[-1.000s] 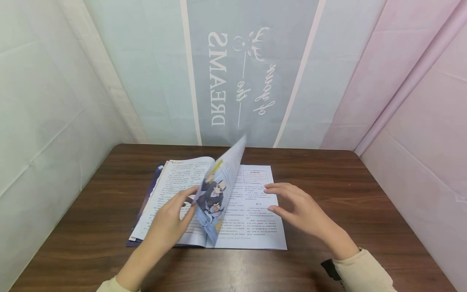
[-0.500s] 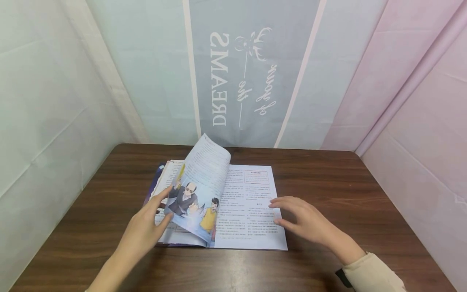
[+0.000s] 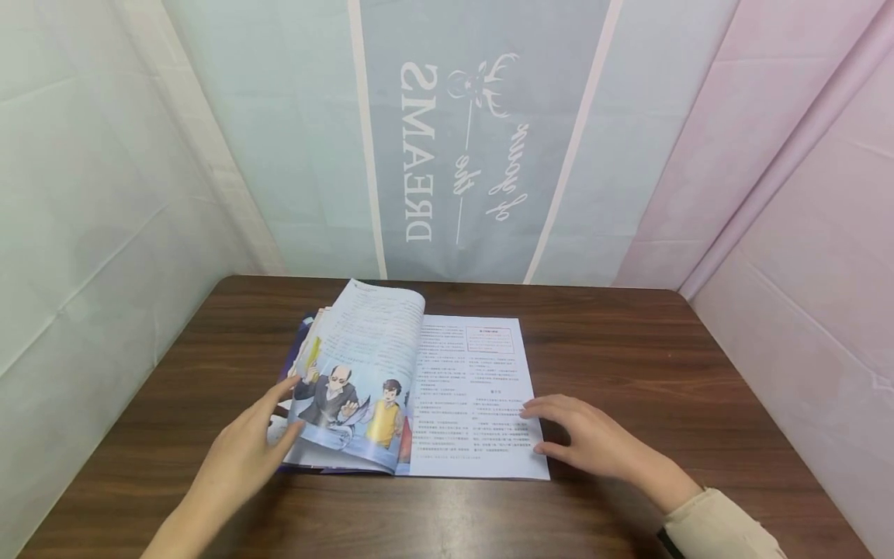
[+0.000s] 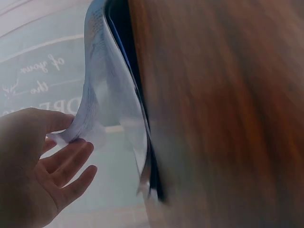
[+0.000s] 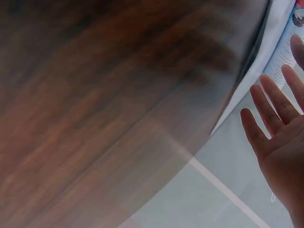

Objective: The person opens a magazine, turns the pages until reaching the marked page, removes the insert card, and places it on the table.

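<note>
One left hand (image 3: 243, 444) pinches one page (image 3: 370, 334) of one open book (image 3: 489, 419), one right hand (image 3: 590, 437) relaxed.

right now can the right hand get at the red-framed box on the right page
Probably yes: the right hand is at the outer edge of the right page, and the lifted page, pinched by the left hand, leaves the red-framed box uncovered.

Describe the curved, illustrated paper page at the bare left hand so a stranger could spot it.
On the dark brown wood-grain table lies an open white-paged paper book. At its left side, the person's bare left hand pinches the curved, illustrated paper page. Unlike the flat white text page to its right, it bears colourful cartoon figures.
</note>
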`<move>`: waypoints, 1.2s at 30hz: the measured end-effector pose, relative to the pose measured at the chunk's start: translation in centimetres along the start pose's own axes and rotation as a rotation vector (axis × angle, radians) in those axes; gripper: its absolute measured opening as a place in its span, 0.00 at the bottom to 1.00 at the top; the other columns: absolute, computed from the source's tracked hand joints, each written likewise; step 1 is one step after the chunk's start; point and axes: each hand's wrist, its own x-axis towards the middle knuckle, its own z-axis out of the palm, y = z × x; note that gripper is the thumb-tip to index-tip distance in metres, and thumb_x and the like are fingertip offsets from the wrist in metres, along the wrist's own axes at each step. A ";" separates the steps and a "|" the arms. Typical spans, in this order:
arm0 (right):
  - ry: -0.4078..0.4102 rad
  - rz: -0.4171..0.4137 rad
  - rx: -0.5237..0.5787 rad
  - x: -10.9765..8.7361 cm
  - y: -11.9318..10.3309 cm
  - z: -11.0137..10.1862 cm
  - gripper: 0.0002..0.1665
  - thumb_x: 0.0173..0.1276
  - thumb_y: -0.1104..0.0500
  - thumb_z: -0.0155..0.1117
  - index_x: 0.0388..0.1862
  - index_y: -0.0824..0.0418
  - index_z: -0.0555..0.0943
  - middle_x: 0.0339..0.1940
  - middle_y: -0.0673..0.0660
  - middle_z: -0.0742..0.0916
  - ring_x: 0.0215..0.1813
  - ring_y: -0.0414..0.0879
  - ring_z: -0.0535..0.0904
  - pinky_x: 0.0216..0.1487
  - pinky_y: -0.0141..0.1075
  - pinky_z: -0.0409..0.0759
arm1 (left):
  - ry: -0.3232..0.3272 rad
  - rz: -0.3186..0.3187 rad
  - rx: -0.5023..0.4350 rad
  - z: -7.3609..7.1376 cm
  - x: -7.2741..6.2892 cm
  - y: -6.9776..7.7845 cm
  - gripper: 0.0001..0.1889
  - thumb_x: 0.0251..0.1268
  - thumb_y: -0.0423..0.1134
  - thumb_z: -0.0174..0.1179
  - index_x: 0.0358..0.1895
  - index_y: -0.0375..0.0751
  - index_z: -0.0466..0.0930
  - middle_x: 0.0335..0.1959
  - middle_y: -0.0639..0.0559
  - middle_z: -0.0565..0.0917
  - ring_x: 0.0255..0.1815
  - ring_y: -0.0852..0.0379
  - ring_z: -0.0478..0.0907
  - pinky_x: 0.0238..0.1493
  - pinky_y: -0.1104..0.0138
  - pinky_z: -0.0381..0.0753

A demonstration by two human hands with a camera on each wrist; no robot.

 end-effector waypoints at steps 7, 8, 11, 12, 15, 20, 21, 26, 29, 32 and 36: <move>-0.045 0.015 -0.012 -0.4 -0.1 0.3 0.30 0.59 0.51 0.77 0.60 0.56 0.80 0.64 0.52 0.80 0.65 0.50 0.75 0.62 0.51 0.76 | -0.103 -0.059 0.029 -0.4 -0.4 -1.3 0.35 0.59 0.36 0.70 0.69 0.38 0.66 0.45 0.37 0.85 0.44 0.39 0.83 0.37 0.42 0.82; -0.050 0.016 -0.018 -0.5 0.0 0.3 0.31 0.59 0.51 0.77 0.61 0.56 0.80 0.65 0.53 0.79 0.65 0.51 0.75 0.62 0.51 0.76 | -0.116 -0.067 0.038 -0.5 -0.4 -1.5 0.35 0.59 0.37 0.71 0.69 0.37 0.66 0.46 0.36 0.85 0.44 0.39 0.83 0.37 0.43 0.82; -0.060 0.021 -0.027 -0.6 0.0 0.5 0.33 0.58 0.51 0.78 0.62 0.56 0.80 0.68 0.55 0.77 0.67 0.53 0.73 0.62 0.53 0.75 | -0.171 -0.096 0.060 -0.5 -0.5 -2.0 0.36 0.59 0.39 0.71 0.69 0.34 0.65 0.51 0.31 0.82 0.46 0.36 0.82 0.40 0.41 0.82; -0.063 0.022 -0.031 -0.7 0.0 0.5 0.33 0.57 0.51 0.78 0.62 0.56 0.80 0.68 0.55 0.77 0.67 0.53 0.73 0.62 0.53 0.75 | -0.188 -0.104 0.066 -0.5 -0.5 -2.2 0.37 0.59 0.39 0.71 0.70 0.33 0.64 0.53 0.29 0.81 0.48 0.34 0.81 0.41 0.40 0.81; -0.069 0.026 -0.036 -0.7 0.1 0.5 0.34 0.57 0.51 0.78 0.62 0.55 0.79 0.69 0.55 0.76 0.67 0.54 0.73 0.62 0.54 0.75 | -0.234 -0.122 0.079 -0.5 -0.5 -2.6 0.38 0.58 0.41 0.72 0.69 0.30 0.65 0.58 0.26 0.76 0.53 0.29 0.78 0.46 0.37 0.78; -0.071 0.029 -0.042 -0.7 0.1 0.6 0.34 0.57 0.51 0.78 0.62 0.55 0.79 0.70 0.55 0.76 0.68 0.55 0.72 0.63 0.54 0.74 | -0.291 -0.129 0.110 -0.3 -0.4 -3.2 0.35 0.55 0.45 0.74 0.63 0.31 0.72 0.58 0.29 0.77 0.57 0.28 0.75 0.48 0.35 0.76; -0.073 0.030 -0.042 -0.7 0.1 0.6 0.34 0.57 0.51 0.78 0.62 0.55 0.79 0.70 0.55 0.76 0.68 0.55 0.72 0.63 0.55 0.74 | -0.298 -0.129 0.118 -0.2 -0.5 -3.3 0.34 0.54 0.45 0.74 0.62 0.32 0.74 0.58 0.30 0.78 0.57 0.28 0.75 0.47 0.35 0.77; -0.077 0.036 -0.049 -0.6 0.0 0.7 0.33 0.57 0.50 0.78 0.61 0.55 0.80 0.70 0.56 0.76 0.68 0.55 0.72 0.63 0.54 0.74 | -0.313 -0.128 0.146 -0.2 -0.6 -3.8 0.32 0.51 0.45 0.76 0.59 0.36 0.77 0.57 0.33 0.77 0.57 0.28 0.75 0.44 0.35 0.77; -0.074 0.034 -0.055 -0.6 0.0 0.8 0.32 0.57 0.50 0.78 0.60 0.55 0.81 0.69 0.56 0.76 0.68 0.55 0.72 0.63 0.54 0.74 | -0.317 -0.132 0.149 -0.1 -0.5 -4.1 0.32 0.51 0.46 0.76 0.59 0.35 0.78 0.60 0.30 0.75 0.58 0.27 0.73 0.45 0.33 0.76; -0.069 0.027 -0.059 -0.6 0.0 0.8 0.31 0.57 0.49 0.77 0.59 0.56 0.81 0.69 0.57 0.76 0.67 0.55 0.73 0.63 0.54 0.74 | -0.325 -0.138 0.151 -0.1 -0.4 -4.1 0.33 0.51 0.47 0.75 0.58 0.35 0.78 0.62 0.28 0.73 0.59 0.26 0.71 0.47 0.31 0.74; -0.062 0.023 -0.064 -0.5 -0.1 0.8 0.29 0.59 0.49 0.77 0.58 0.56 0.82 0.68 0.57 0.77 0.67 0.55 0.73 0.63 0.53 0.74 | -0.334 -0.136 0.154 -0.1 -0.4 -4.2 0.32 0.51 0.48 0.75 0.58 0.36 0.78 0.60 0.30 0.75 0.59 0.27 0.71 0.48 0.32 0.74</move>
